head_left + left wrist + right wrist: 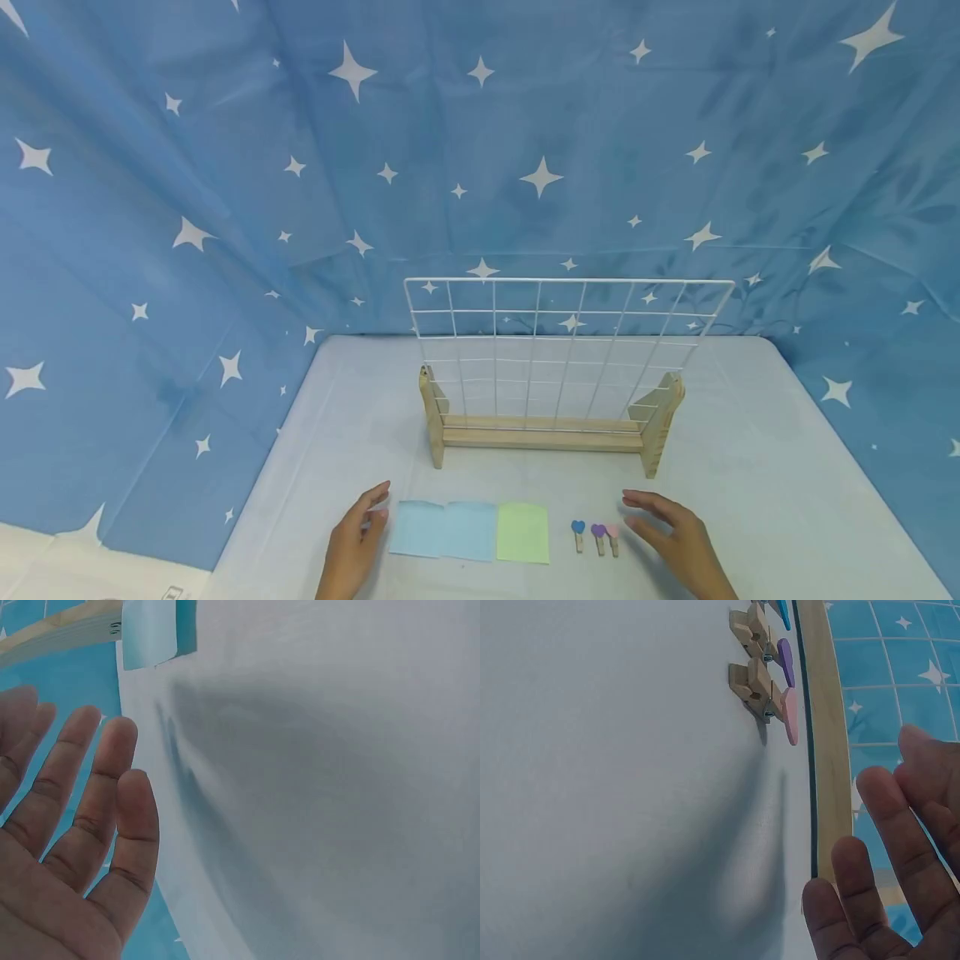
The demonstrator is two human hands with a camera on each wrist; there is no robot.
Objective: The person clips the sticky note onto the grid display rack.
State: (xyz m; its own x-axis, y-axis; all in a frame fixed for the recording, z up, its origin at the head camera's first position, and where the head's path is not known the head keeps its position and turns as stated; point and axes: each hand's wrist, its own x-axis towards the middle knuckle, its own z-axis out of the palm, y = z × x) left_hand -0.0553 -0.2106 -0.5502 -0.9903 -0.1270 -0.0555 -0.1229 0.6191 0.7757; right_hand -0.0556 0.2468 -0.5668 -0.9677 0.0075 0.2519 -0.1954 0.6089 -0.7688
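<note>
My left hand (354, 540) is left of the paper notes, fingers relaxed and holding nothing. Two light blue sticky notes, one on the left (417, 528) and one in the middle (470, 531), lie side by side with a yellow-green sticky note (522, 533) at their right. Three small wooden clothespins with hearts lie farther right: a blue-heart clothespin (578, 535), a purple-heart clothespin (599, 538) and a pink-heart clothespin (759, 690). To the right of them is my right hand (675, 537), its fingers loosely bent and nothing in them.
Behind the notes stands a white wire grid (555, 350) set in a wooden stand (540, 438). A white cloth covers the table (352, 400). Blue star-patterned curtains (450, 125) surround the table at the back and sides.
</note>
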